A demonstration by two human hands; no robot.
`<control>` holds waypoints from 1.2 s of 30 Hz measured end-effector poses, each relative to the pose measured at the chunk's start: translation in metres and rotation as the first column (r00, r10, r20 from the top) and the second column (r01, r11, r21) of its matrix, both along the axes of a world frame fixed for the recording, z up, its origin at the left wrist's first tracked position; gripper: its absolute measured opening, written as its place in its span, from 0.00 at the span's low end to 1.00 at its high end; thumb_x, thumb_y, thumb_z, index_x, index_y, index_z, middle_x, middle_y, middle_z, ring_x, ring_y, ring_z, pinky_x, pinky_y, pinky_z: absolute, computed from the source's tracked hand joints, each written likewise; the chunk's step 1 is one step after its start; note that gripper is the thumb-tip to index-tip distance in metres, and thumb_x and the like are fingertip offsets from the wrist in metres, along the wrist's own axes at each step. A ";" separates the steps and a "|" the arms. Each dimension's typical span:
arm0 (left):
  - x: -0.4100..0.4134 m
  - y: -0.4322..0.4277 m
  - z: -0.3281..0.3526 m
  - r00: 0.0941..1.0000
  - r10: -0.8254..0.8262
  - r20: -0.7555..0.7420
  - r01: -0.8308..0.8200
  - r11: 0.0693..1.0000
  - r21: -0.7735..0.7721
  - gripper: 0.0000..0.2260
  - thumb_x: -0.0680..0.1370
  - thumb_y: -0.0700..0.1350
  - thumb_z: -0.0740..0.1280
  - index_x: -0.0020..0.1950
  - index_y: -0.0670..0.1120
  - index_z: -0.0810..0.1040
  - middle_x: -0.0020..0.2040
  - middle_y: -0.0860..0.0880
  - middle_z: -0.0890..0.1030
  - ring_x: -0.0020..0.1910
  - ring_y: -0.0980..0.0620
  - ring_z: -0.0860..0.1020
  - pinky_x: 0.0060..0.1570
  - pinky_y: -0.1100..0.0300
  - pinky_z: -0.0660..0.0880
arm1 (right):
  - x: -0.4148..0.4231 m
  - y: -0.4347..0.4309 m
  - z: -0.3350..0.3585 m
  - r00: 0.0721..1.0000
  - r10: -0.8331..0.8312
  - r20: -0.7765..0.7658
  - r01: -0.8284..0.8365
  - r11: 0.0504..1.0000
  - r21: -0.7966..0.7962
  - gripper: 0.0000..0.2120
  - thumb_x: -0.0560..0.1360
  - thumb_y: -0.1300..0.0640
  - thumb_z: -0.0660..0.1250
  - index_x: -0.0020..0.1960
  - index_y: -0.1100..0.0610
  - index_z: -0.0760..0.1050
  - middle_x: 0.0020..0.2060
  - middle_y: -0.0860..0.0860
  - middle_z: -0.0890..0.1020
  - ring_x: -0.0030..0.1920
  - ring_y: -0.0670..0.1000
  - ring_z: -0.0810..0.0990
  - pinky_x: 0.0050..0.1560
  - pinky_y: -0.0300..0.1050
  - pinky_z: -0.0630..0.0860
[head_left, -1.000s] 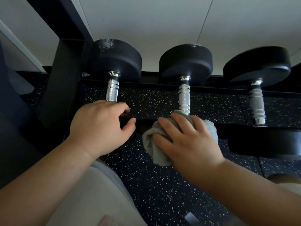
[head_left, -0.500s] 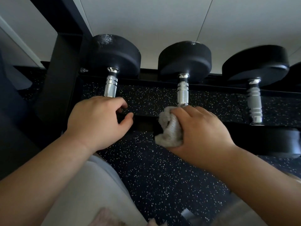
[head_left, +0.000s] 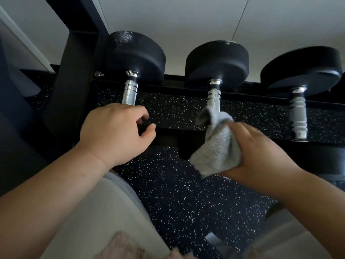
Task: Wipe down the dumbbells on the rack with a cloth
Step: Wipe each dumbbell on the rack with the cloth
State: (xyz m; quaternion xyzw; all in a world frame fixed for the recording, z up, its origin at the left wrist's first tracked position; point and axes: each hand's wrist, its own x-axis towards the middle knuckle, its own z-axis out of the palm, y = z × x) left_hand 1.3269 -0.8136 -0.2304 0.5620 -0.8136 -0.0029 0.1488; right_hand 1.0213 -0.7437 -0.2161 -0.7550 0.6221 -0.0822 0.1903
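Speckled black rubber floor (head_left: 177, 199) below, white wall (head_left: 186, 19) behind. Black rack (head_left: 74, 81) carrying dumbbells across its rails. Left hand (head_left: 113, 131) curled at the left dumbbell (head_left: 134, 57), near end; grip unclear. Right hand (head_left: 261, 156) bunching grey cloth (head_left: 218, 146) at the middle dumbbell (head_left: 216, 62), on its handle.

The left hand (head_left: 113, 133) hides left dumbbell's (head_left: 134, 57) lower handle; right dumbbell (head_left: 300, 70) looks blurred.
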 end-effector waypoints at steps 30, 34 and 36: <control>0.002 0.001 0.002 0.998 0.003 -0.056 -0.001 1.000 0.028 0.17 0.75 0.64 0.59 0.50 0.57 0.83 0.40 0.60 0.81 0.43 0.54 0.81 0.37 0.58 0.73 | 0.020 -0.096 0.001 0.962 -0.272 0.012 0.239 0.864 0.443 0.28 0.78 0.34 0.65 0.68 0.54 0.76 0.63 0.55 0.81 0.59 0.55 0.80 0.56 0.45 0.71; 0.003 0.002 0.001 0.998 0.006 -0.055 -0.004 1.000 0.029 0.17 0.75 0.64 0.59 0.50 0.57 0.83 0.39 0.60 0.81 0.41 0.55 0.80 0.36 0.59 0.70 | 0.011 -0.118 -0.015 0.643 -0.620 0.450 0.256 0.727 0.637 0.33 0.70 0.34 0.75 0.60 0.62 0.81 0.53 0.59 0.87 0.54 0.61 0.86 0.65 0.60 0.78; 0.002 0.002 0.002 0.998 0.004 -0.063 -0.003 1.000 0.020 0.17 0.75 0.64 0.59 0.49 0.56 0.83 0.39 0.60 0.81 0.41 0.55 0.80 0.36 0.59 0.70 | 0.016 -0.137 -0.023 0.514 -0.647 0.563 0.307 0.752 0.584 0.33 0.66 0.39 0.79 0.60 0.62 0.80 0.51 0.57 0.88 0.52 0.59 0.87 0.63 0.61 0.80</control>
